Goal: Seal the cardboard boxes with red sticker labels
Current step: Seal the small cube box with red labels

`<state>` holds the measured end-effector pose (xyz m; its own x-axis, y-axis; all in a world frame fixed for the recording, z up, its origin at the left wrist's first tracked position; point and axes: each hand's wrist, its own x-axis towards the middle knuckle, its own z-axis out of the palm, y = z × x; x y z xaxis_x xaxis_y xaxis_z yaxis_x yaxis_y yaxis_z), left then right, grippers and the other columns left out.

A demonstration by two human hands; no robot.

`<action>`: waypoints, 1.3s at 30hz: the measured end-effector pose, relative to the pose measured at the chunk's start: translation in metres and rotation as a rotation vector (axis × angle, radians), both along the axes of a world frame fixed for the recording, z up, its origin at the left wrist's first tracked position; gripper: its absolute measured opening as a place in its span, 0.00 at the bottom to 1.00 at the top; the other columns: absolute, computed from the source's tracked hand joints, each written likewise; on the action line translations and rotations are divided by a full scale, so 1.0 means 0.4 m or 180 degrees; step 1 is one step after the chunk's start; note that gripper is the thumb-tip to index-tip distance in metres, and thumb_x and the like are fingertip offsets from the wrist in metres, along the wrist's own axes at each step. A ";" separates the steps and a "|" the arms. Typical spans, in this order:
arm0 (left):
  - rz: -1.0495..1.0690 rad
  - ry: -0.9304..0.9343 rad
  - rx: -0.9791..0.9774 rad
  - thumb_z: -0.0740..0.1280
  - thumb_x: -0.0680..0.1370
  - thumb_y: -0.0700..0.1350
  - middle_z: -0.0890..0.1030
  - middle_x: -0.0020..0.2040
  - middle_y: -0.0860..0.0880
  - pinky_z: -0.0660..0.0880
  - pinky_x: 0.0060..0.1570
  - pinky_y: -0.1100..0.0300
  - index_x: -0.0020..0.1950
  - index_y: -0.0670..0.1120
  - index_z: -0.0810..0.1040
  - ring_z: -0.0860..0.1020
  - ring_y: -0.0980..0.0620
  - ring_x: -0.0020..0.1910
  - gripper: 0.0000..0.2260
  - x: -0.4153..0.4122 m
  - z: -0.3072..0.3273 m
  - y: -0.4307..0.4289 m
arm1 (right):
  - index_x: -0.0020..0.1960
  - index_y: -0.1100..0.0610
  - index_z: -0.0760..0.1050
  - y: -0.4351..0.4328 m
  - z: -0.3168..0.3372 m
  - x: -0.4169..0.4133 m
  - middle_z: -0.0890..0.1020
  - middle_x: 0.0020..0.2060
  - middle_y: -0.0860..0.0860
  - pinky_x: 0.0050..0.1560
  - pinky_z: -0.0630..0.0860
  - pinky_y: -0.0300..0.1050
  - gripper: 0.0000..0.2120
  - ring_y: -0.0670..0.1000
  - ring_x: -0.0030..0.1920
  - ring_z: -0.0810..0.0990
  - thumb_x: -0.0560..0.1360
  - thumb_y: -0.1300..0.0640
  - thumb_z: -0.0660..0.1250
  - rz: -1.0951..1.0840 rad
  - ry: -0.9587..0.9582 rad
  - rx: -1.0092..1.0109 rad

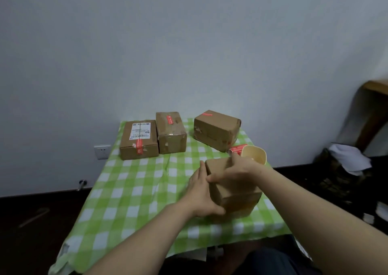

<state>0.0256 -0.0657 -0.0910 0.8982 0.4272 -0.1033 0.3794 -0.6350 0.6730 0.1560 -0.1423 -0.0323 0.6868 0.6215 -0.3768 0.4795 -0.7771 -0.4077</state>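
A plain cardboard box (237,192) stands near the table's front right. My left hand (201,192) lies against its left side, thumb under the near corner. My right hand (235,170) rests over its top, fingers curled round the far left edge. Three more boxes sit at the back: a left box (138,140) with a white shipping label and a red sticker over its front edge, a middle box (171,133) with a red sticker on top, and a right box (216,130) with a red sticker on its top corner. Red sticker labels (237,148) lie beside a yellow cup.
The table wears a green-and-white checked cloth (134,190) and stands against a white wall. A pale yellow cup (255,154) sits just behind the held box. A wall socket (102,152) is at the left. Dark clutter and a wooden chair (369,115) stand at the right.
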 end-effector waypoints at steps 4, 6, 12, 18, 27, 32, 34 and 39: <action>0.0101 -0.0449 0.0592 0.78 0.63 0.52 0.43 0.77 0.47 0.47 0.73 0.56 0.75 0.44 0.31 0.43 0.48 0.76 0.61 -0.025 0.072 0.006 | 0.75 0.47 0.48 -0.013 0.044 -0.016 0.62 0.72 0.54 0.69 0.64 0.52 0.63 0.56 0.70 0.64 0.49 0.31 0.74 -0.0101 0.0270 0.0646; 0.0167 -0.0543 0.0681 0.78 0.63 0.52 0.39 0.77 0.48 0.45 0.75 0.53 0.74 0.46 0.30 0.40 0.49 0.76 0.62 -0.053 0.098 0.024 | 0.75 0.42 0.45 0.003 0.044 -0.033 0.61 0.72 0.53 0.69 0.65 0.53 0.61 0.57 0.71 0.63 0.51 0.34 0.74 -0.0207 0.0423 0.1054; 0.0899 -0.0326 -0.0306 0.80 0.61 0.48 0.38 0.77 0.44 0.50 0.75 0.52 0.73 0.50 0.26 0.42 0.46 0.77 0.65 -0.158 0.084 0.095 | 0.70 0.32 0.54 0.034 -0.029 -0.134 0.63 0.67 0.50 0.69 0.67 0.53 0.58 0.52 0.67 0.66 0.46 0.38 0.80 -0.0240 0.0878 0.2351; 0.1209 -0.0389 -0.0166 0.81 0.57 0.57 0.46 0.76 0.46 0.52 0.74 0.52 0.75 0.50 0.31 0.48 0.47 0.76 0.66 -0.227 0.072 0.101 | 0.60 0.36 0.61 0.046 -0.115 -0.210 0.71 0.63 0.50 0.61 0.75 0.50 0.47 0.50 0.61 0.74 0.47 0.41 0.82 -0.0038 0.1574 0.2909; 0.1151 0.0010 0.1394 0.75 0.59 0.63 0.49 0.73 0.46 0.50 0.73 0.50 0.77 0.52 0.41 0.48 0.44 0.73 0.58 -0.220 0.068 0.062 | 0.61 0.53 0.73 0.007 -0.086 -0.207 0.74 0.60 0.48 0.57 0.71 0.43 0.22 0.46 0.58 0.71 0.70 0.49 0.73 -0.0048 0.0513 0.2570; 0.0862 0.0266 0.1791 0.74 0.60 0.66 0.47 0.75 0.44 0.47 0.71 0.49 0.77 0.52 0.42 0.46 0.43 0.74 0.57 -0.188 0.079 0.033 | 0.51 0.53 0.79 0.016 -0.038 -0.206 0.76 0.50 0.48 0.52 0.75 0.47 0.11 0.47 0.47 0.76 0.70 0.53 0.72 0.0412 -0.0784 0.2462; 0.0788 0.0339 0.1988 0.73 0.60 0.66 0.46 0.75 0.43 0.45 0.72 0.48 0.77 0.51 0.42 0.46 0.43 0.75 0.57 -0.171 0.074 0.018 | 0.48 0.53 0.80 0.022 -0.027 -0.197 0.76 0.47 0.49 0.50 0.74 0.46 0.08 0.48 0.47 0.77 0.71 0.52 0.72 0.0382 -0.0965 0.2280; 0.0606 0.0426 0.2324 0.73 0.61 0.65 0.45 0.76 0.40 0.39 0.73 0.46 0.77 0.48 0.40 0.45 0.41 0.75 0.58 -0.143 0.064 -0.006 | 0.40 0.55 0.83 0.021 -0.027 -0.175 0.82 0.40 0.50 0.41 0.74 0.44 0.09 0.51 0.44 0.80 0.68 0.49 0.73 0.0255 -0.1032 0.1844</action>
